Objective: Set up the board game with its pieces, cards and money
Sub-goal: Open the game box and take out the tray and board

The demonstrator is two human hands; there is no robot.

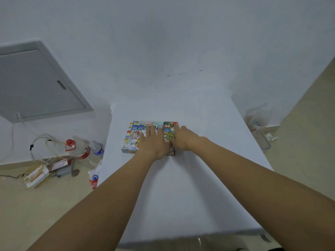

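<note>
A colourful board game box (135,136) with cartoon figures and Chinese lettering lies flat and closed near the middle of the white table (208,178). My left hand (154,144) rests on its lid with fingers straight and spread. My right hand (181,138) lies on the right part of the lid, fingers extended toward the far right corner. Both hands cover much of the box's right half. No pieces, cards or money are visible.
On the floor to the left stand plastic bottles (79,149), loose cables (41,147) and small cartons (38,175). A grey wall panel (36,82) sits at the left. A clear bin with bags (261,127) stands at the right of the table.
</note>
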